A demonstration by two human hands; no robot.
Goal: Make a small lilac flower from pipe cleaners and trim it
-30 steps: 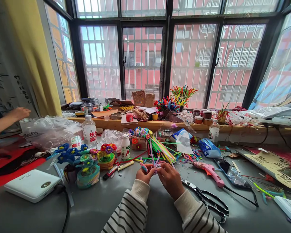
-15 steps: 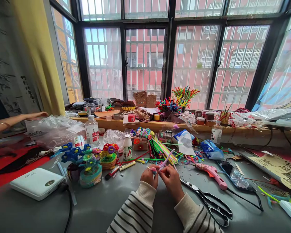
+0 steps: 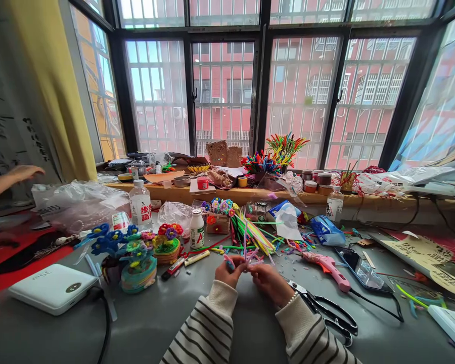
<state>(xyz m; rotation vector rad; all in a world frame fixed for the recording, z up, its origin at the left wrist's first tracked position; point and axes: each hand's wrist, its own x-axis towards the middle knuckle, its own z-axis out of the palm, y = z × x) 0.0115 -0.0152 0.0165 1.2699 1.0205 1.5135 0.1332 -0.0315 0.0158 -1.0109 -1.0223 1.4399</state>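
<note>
My left hand and my right hand meet over the grey table, both in striped sleeves. Together they pinch a small pink pipe cleaner piece whose thin ends stick up between the fingers. Just beyond the hands lies a pile of bright pipe cleaners. Black scissors lie right of my right wrist.
A pink glue gun, a phone and a blue packet lie to the right. Pipe-cleaner flower pots, bottles and a white power bank stand left. Another person's hand reaches over plastic bags at far left.
My hands have turned the pink piece, so its ends now point upward. The other person's arm at far left has drawn back a little.
</note>
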